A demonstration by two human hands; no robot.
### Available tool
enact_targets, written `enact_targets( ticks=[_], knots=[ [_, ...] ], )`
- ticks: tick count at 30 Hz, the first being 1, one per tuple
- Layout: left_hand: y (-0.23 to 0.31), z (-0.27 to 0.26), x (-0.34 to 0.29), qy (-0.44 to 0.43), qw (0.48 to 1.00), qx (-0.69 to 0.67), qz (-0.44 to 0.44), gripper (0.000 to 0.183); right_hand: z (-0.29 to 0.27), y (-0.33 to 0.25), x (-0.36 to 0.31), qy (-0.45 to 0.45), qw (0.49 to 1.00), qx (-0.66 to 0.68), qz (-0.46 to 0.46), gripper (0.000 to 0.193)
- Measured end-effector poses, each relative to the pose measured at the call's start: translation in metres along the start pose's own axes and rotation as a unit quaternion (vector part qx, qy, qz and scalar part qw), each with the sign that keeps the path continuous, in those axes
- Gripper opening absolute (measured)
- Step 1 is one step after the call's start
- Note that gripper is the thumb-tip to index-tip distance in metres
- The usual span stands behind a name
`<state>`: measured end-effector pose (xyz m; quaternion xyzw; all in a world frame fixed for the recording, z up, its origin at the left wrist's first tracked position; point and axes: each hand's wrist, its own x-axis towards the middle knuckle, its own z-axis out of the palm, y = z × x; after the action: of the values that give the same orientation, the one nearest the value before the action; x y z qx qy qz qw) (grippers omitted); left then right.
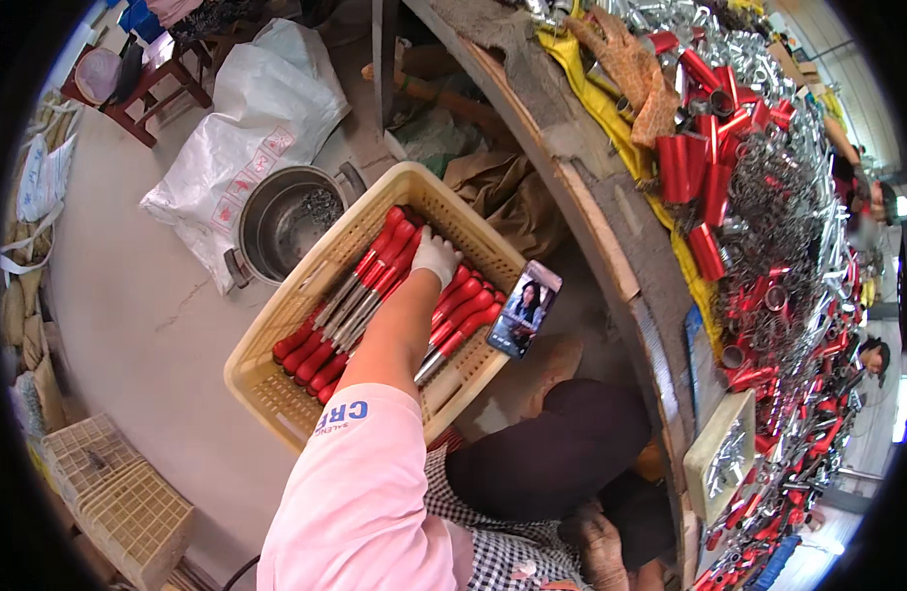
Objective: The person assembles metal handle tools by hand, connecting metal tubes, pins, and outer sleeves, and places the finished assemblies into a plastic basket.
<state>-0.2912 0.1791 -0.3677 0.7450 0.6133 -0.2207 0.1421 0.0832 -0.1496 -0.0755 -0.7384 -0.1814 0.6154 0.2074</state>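
Note:
My left hand (436,258), in a white glove, reaches down into a yellow plastic crate (253,305). Its fingers curl at the red handles near the crate's far side, closed on one red-handled tool (402,239) as far as I can see; the forearm covers part of the row. Several such tools, with red grips and silver metal shafts, lie side by side in the crate, grips toward both long sides. Down by my lap rests my right hand (601,548), dim and partly hidden, its fingers unclear. A phone (525,309) with a lit screen leans at the crate's right rim.
A two-handled metal pot (288,225) and a white woven sack (266,94) stand beyond the crate. On the right, a curved workbench (611,231) bears heaped red tubes, springs and metal parts, plus a small tray (721,455). Stacked yellow crates (119,497) sit at lower left.

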Motion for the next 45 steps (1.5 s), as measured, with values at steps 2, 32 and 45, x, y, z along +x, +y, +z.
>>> enact_targets(
  ticks=[2,32,45],
  knots=[
    [0.005,-0.013,0.005,-0.027,0.999,0.021,0.023,0.036,-0.013,0.019,-0.001,0.085,0.988,-0.109,-0.071,0.028],
    [-0.028,0.006,0.03,-0.03,0.978,0.078,0.193,0.044,-0.018,0.026,0.022,0.059,0.997,-0.023,0.044,0.039],
    [0.0,-0.021,-0.022,0.007,0.998,0.04,0.055,0.069,-0.018,0.022,0.019,0.064,0.996,-0.055,0.025,0.04]
  ],
)
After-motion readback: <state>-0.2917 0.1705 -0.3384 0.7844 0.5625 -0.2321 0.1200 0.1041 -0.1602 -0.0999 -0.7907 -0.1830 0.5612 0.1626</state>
